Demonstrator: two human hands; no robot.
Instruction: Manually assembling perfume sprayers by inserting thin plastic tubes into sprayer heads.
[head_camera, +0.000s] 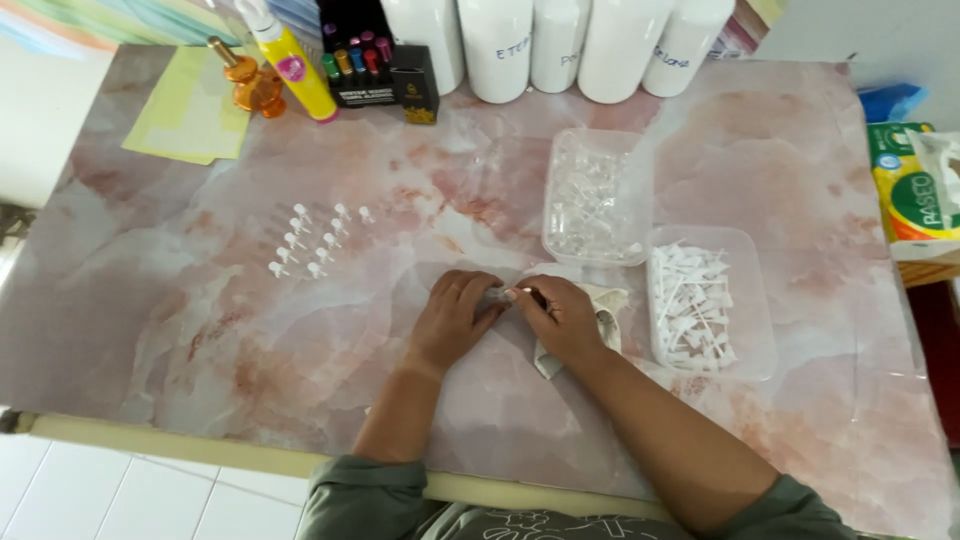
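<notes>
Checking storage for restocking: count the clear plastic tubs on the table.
2: one clear tub of clear vials behind the right hand; one tub of white sprayer tops right of it.

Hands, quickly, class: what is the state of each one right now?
Left hand: fingers curled, pinching a small clear item.
Right hand: fingers closed on the same item, resting on a pale cloth.

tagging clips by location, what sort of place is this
Probably a small home workshop for filling perfume vials: a marble-look table, tubs of clear vials and white spray caps, and big white bottles behind.
</notes>
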